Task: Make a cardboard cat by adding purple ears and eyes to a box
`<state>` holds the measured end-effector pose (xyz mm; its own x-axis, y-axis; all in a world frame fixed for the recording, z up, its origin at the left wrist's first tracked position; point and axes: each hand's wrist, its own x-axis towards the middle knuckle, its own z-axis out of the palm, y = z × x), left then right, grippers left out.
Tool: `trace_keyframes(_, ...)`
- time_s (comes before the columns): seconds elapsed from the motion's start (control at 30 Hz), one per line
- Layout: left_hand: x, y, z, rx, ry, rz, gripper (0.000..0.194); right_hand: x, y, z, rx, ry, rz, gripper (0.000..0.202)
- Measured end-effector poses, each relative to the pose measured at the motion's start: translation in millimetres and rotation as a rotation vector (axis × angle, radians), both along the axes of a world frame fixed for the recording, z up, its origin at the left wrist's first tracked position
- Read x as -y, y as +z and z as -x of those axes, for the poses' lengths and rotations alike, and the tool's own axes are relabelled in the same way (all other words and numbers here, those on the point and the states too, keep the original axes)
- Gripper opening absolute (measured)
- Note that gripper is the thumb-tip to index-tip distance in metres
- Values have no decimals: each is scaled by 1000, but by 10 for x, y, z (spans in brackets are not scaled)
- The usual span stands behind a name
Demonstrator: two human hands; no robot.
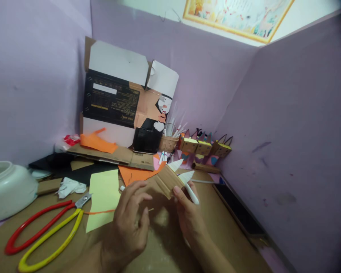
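A small brown cardboard piece (pixel 166 181) with two pointed white ears (pixel 184 177) along its upper right side is held up in my right hand (pixel 189 214), the thumb pressed on its face. That same hand also has a white marker (pixel 192 194) behind the thumb, angled downward; its tip is hidden. To the left, apart from the cardboard, my left hand (pixel 131 220) holds nothing, its fingers loosely bent and spread. Beside that hand lies a pale yellow paper sheet (pixel 104 195) with a thin orange strip (pixel 100 212) across it. A small white cap-like piece (pixel 122 188) rests just beyond the fingers.
Large scissors (pixel 81 203) with red and yellow handles lie at left, near a white pot (pixel 10 189) and crumpled tissue (pixel 71 187). Behind stand an unfolded printed box (pixel 110 94), a basket of markers (pixel 168 143) and several eared cardboard figures (pixel 204 147). A dark flat panel (pixel 238 208) lies right.
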<state>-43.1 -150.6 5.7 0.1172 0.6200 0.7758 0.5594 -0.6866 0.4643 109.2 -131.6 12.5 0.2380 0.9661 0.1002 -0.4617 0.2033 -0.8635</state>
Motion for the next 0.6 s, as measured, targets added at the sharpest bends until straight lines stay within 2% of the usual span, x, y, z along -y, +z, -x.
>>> trace_keyframes(0.1,-42,8,26,13,55,1,36,-13,-29,1,37,-4,-13,38)
trace_keyframes(0.2,-35,-5,11,-42,7,-3,44,-6,-76,6,83,37,-37,44)
trace_keyframes(0.27,-19,-23,-12,-75,-18,76,47,1,-111,8,121,66,-55,51)
trace_keyframes(0.4,-20,-48,-36,-31,-5,346,37,7,-141,9,170,145,-89,59)
trace_keyframes(0.5,-51,-35,-20,10,-22,404,36,5,-129,2,188,218,-113,64)
trace_keyframes(0.6,-74,-4,2,55,-43,438,36,-5,-136,-13,217,208,-117,65)
